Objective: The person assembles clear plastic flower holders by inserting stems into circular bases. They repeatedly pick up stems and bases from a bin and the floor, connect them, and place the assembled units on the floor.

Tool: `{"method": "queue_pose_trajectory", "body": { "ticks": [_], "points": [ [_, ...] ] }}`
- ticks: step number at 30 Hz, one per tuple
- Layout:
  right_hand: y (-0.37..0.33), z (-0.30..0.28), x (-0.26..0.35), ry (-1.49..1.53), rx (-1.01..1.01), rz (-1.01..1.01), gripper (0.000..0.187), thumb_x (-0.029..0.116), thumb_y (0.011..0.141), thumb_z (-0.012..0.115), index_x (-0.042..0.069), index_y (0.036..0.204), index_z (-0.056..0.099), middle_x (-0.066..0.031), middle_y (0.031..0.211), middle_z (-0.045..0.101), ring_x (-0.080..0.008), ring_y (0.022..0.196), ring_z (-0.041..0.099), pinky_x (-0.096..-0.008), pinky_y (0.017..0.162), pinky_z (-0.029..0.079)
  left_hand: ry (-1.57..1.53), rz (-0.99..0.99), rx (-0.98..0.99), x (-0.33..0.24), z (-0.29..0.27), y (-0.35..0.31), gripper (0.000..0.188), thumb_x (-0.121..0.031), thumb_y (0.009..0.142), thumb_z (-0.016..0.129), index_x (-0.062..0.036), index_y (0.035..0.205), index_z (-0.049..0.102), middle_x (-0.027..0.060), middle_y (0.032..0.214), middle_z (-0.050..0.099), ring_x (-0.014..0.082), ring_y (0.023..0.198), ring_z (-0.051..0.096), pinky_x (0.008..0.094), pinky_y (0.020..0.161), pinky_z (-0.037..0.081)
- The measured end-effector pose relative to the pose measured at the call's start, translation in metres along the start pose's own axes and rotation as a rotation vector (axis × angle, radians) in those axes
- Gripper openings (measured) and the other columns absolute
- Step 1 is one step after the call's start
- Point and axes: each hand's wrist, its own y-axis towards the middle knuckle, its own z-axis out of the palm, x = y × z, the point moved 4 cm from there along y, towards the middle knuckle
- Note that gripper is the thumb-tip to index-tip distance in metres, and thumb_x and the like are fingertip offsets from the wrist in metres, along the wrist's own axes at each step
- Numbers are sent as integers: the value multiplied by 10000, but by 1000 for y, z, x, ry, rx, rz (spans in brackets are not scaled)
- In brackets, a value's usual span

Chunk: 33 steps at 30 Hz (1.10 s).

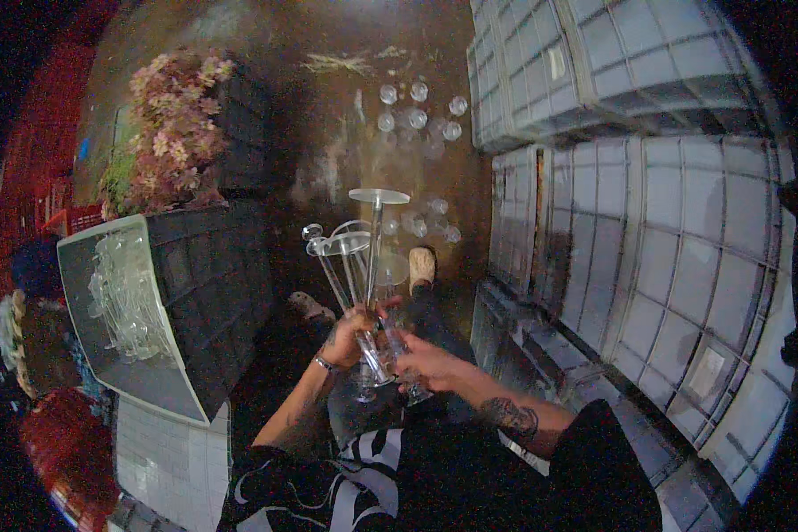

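Left hand (350,335) of mine is wrapped round a bunch of tall clear stands (373,266), which I hold low in front of me; my right hand (424,362) is curled round the lower part, just beside it. I'd judge them light, stiff, slippery and easily chipped (glass or plastic, I can't tell), so the slim stems (375,239) are the place to grip, not the flat discs (379,196) on top.
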Motion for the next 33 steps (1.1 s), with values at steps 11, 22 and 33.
{"method": "queue_pose_trajectory", "body": {
  "ticks": [11,22,33],
  "points": [
    [31,-108,-16,287,81,57,683,85,824,577,219,1458,361,-61,998,635,-212,718,641,-341,561,521,-308,-256,41,32,18,72,232,-199,775,575,-48,952,589,148,1175,628,322,1073,613,506,925,503],
    [-30,-162,137,-128,39,-156,663,91,893,486,269,1507,309,-118,996,634,-222,780,681,-330,551,563,-403,199,-304,-15,-46,90,187,-205,749,561,-40,834,578,160,1015,645,338,923,601,494,827,510],
    [101,-394,200,-8,-427,-281,614,146,875,531,229,1455,349,-82,791,609,-223,688,656,-363,497,525,-474,21,-571,30,-87,64,195,-249,737,588,-68,808,581,112,798,573,338,771,561,494,765,493]
  ]
}}
